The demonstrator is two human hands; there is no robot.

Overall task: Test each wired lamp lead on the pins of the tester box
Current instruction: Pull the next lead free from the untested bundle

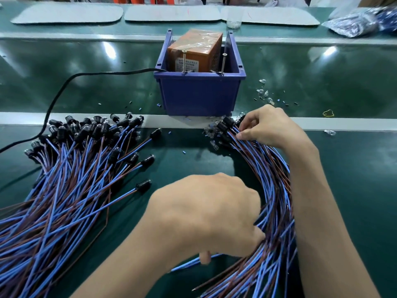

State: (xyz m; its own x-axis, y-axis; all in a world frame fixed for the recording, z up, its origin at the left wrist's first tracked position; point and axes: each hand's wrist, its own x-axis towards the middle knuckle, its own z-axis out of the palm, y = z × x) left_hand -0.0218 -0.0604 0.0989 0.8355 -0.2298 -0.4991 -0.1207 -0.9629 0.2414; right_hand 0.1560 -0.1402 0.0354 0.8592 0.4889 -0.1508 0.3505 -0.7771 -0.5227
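Head view, the only one available. Left hand [206, 214] is buried in the tail end of the right bundle [277, 190] of blue and brown lamp leads: fingers curled tight into the wires, thumb [204, 258] underneath against a stray blue wire. Right hand [272, 125] is on the far end of the same bundle, fingers bent, fingertips [240, 135] closed on the wires just behind the black lamp holders [224, 124]; can't tell if one lead is singled out or several. Tester box [195, 52], orange, sits in a blue bin [199, 93] straight beyond the right fingertips, apart from them. Its two upright pins [184, 61] stand at the bin's near rim with nothing touching them. Second pile [75, 168] of leads is fanned out left of the left knuckles, holders pointing away. Loose bulbs [265, 93] and a yellow rubber band [328, 113] lie beyond and right of the right hand. Black power cable [58, 93] runs from the bin off to the left. Progress, my read: second pile looks like the done stack and right bundle the backlog, so roughly half through at best, but nothing marks either. Current step is picking the next lead; no contact with the pins yet.
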